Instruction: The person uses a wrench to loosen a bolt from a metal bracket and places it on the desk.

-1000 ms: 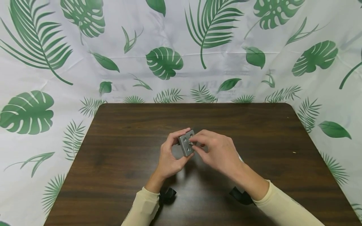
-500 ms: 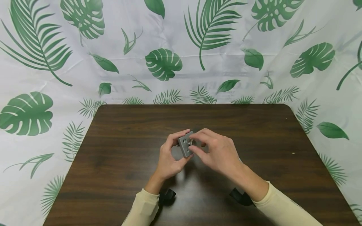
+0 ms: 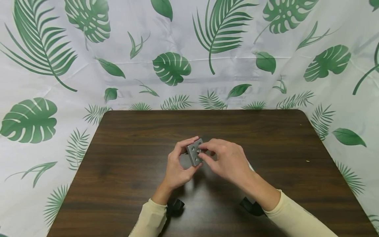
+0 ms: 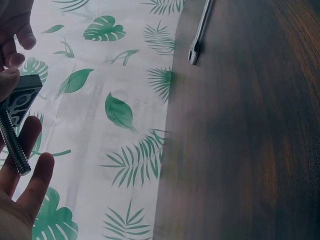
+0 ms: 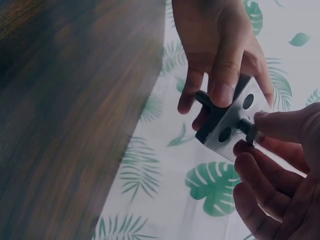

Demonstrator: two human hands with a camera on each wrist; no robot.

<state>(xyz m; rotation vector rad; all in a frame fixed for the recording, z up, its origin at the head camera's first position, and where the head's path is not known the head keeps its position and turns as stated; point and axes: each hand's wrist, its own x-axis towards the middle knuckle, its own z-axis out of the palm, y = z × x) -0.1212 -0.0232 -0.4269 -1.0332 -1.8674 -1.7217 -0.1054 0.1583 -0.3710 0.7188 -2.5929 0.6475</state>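
My left hand (image 3: 177,168) grips a small grey metal block (image 3: 192,155) by its edges, above the table and tilted. Several round holes pierce the face of the block (image 5: 237,112), as the right wrist view shows. With thumb and fingertips my right hand (image 3: 229,158) pinches the head end of a bolt (image 5: 245,124) at that face. A short stretch of thread shows between block and fingertips. From the other side of the block, a long threaded shank (image 4: 16,145) juts out past the fingers in the left wrist view.
A slim metal rod with a slotted end (image 4: 200,35) appears over the table in the left wrist view. The dark wood table (image 3: 133,138) ends at a white leaf-print sheet (image 3: 130,75). A tiny pale scrap (image 3: 307,161) lies at right. Black straps (image 3: 177,206) hang at both wrists.
My right thumb and fingers have spread around the bolt's head and closed on it again. The left hand and block have stayed nearly still.
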